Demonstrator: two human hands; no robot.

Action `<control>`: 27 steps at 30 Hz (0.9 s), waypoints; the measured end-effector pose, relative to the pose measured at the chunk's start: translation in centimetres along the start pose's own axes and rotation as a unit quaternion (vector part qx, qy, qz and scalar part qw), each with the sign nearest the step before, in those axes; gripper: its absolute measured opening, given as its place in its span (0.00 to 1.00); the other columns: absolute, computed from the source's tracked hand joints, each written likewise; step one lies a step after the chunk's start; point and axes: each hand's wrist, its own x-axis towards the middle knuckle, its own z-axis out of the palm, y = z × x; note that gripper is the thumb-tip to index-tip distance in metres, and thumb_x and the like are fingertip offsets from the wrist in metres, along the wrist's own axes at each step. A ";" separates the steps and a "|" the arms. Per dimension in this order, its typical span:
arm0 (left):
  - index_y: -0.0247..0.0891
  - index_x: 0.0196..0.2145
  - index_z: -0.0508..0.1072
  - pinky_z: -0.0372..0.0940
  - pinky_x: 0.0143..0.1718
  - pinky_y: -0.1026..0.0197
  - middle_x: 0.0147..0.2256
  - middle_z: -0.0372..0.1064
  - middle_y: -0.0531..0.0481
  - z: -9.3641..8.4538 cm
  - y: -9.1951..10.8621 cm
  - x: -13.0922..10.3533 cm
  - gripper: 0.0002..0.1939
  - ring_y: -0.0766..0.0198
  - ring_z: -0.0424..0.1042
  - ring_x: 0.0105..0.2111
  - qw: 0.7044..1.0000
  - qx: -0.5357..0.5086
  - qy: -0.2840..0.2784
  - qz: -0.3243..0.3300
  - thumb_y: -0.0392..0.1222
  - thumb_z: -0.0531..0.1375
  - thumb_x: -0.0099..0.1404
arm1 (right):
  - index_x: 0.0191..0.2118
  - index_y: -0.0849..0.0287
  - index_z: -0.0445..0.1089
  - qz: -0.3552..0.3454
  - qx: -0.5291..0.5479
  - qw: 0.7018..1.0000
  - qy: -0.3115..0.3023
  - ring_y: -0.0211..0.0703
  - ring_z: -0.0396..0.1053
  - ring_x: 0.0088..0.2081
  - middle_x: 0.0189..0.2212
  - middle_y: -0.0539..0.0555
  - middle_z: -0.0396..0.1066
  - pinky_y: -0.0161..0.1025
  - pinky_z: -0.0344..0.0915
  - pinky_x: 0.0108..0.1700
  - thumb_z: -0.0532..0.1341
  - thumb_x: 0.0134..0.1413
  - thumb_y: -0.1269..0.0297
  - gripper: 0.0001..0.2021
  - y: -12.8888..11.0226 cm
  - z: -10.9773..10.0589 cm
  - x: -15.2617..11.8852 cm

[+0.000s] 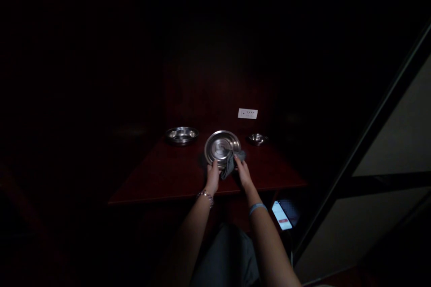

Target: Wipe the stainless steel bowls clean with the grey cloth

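A round, shallow stainless steel bowl (220,147) is tilted up above the dark red desk, its shiny inside facing me. My left hand (213,176) grips its near left rim, thumb on the inner side. On the right rim lies a grey cloth (229,166), pinched by my right hand (241,169) against the metal. Part of the cloth hangs below the bowl. The fingers behind the rim are hidden.
On the desk (161,179), a wide steel bowl (182,136) stands at the back left and a smaller one (257,139) at the back right. A white socket (248,113) is on the back wall. A lit phone (282,215) sits below the desk's right edge.
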 end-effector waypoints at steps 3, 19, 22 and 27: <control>0.37 0.51 0.73 0.72 0.47 0.54 0.48 0.76 0.39 0.1 0.2 -0.2 0.15 0.56 0.78 0.45 1.000 0.017 -0.002 -0.009 0.42 0.59 0.67 | 0.52 0.58 0.75 -0.012 -0.005 1.000 -0.008 0.53 0.74 0.53 0.50 0.56 0.78 0.44 0.68 0.55 0.65 0.51 0.43 0.28 0.7 0.1 0.3; 0.36 0.46 0.75 0.72 0.38 0.59 0.44 0.78 0.40 -0.1 0.4 -0.4 0.17 0.55 0.78 0.43 0.998 0.066 -0.012 -0.011 0.48 0.62 0.64 | 0.43 0.65 0.79 -0.039 -0.017 0.999 0.033 0.57 0.78 0.46 0.42 0.61 0.81 0.50 0.71 0.53 0.70 0.42 0.47 0.27 1.7 -0.3 1.0; 0.36 0.44 0.76 0.73 0.40 0.59 0.42 0.78 0.40 -0.1 0.4 -0.3 0.15 0.55 0.78 0.44 0.998 0.053 -0.014 -0.002 0.47 0.63 0.63 | 0.41 0.64 0.80 -0.040 -0.032 0.997 0.050 0.57 0.78 0.45 0.41 0.60 0.81 0.49 0.71 0.52 0.69 0.43 0.48 0.25 1.5 -0.3 0.9; 0.36 0.42 0.77 0.71 0.49 0.56 0.42 0.80 0.40 0.1 0.5 -0.4 0.13 0.54 0.76 0.50 0.999 0.043 -0.026 0.015 0.45 0.65 0.62 | 0.41 0.64 0.80 -0.036 -0.073 0.993 0.084 0.56 0.78 0.44 0.40 0.60 0.81 0.46 0.72 0.50 0.68 0.44 0.48 0.24 1.3 -0.3 0.8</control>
